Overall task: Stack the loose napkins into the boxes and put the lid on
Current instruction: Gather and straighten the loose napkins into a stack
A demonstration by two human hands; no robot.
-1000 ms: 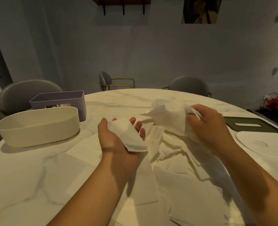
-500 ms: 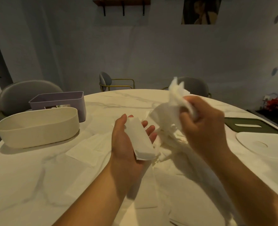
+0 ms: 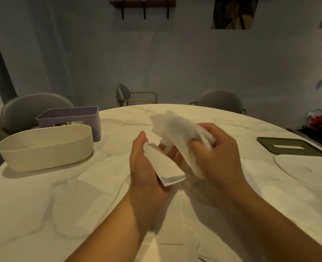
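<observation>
A person's left hand lies palm up above the tabletop. Its grip is flat, with straight fingers carrying a folded napkin, whose long axis points away from the body, slanting left at the far end. Just beside it, the right hand has its grip curled round a crumpled napkin. The lidless cream box sits well to the left, nearer the left hand.
</observation>
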